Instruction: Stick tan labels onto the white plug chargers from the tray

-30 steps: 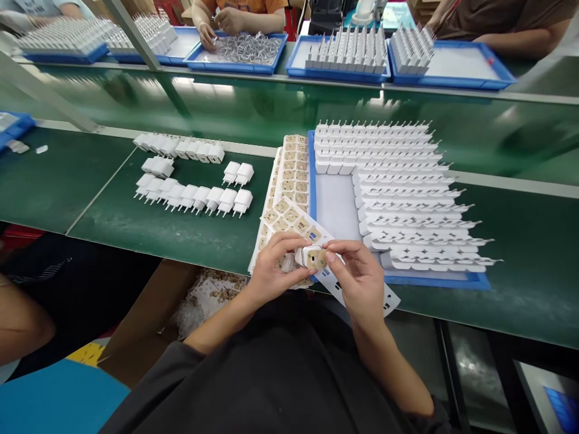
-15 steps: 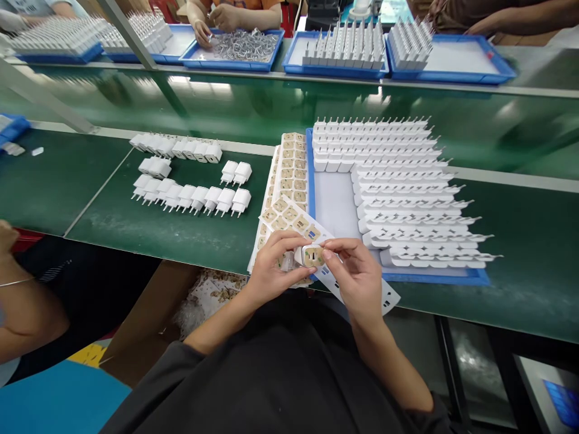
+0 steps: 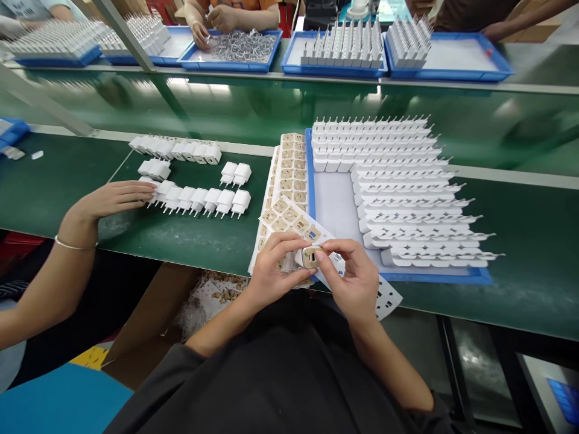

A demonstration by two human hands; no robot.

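In front of my body, my left hand grips a white plug charger by its sides, fingers above and thumb below. A tan sticker with a dark slot covers the charger's face turned toward me. My right hand holds the same charger from the right, its thumb pressed on the sticker and its fingers at the upper edge. Beneath both hands a partly used sticker sheet lies slantwise over a stack of sticker sheets.
Right of the sheets, a blue tray holds rows of white chargers, pins pointing right or up. More chargers stand in rows at left, where a co-worker's hand reaches in. An open cardboard box sits below the table edge.
A co-worker's hand has come in from the left to the end of the front charger row. My right thumb has shifted slightly left on the sticker; the sheet's loose end has shifted slightly.
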